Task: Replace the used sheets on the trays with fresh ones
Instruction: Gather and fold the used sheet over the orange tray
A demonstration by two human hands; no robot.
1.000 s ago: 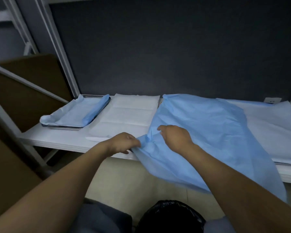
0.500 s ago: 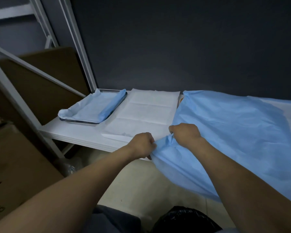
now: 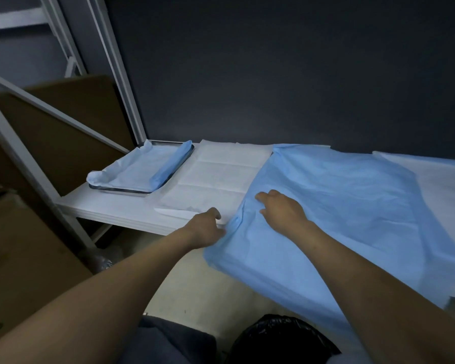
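Note:
A large blue sheet [image 3: 347, 206] is spread over the right part of the white shelf [image 3: 103, 206], and its near edge hangs over the shelf front. My right hand [image 3: 281, 211] lies flat on it near its left edge, fingers apart. My left hand [image 3: 208, 228] is curled at the sheet's bunched left edge, by the shelf front, and seems to pinch it. A metal tray [image 3: 132, 191] stands at the shelf's left end with a crumpled blue sheet [image 3: 139, 169] in it. A folded white sheet [image 3: 221, 174] lies between the tray and the big sheet.
A black bag [image 3: 281, 337] sits below, at my feet. Cardboard boxes [image 3: 24, 258] stand to the left behind the slanted metal frame posts [image 3: 116, 69]. More white sheeting [image 3: 444, 185] covers the shelf's far right. A dark wall backs the shelf.
My right hand has let go of the blue sheet's corner and now rests flat on top of it. The left hand has stayed at the sheet's edge. The view has shifted left.

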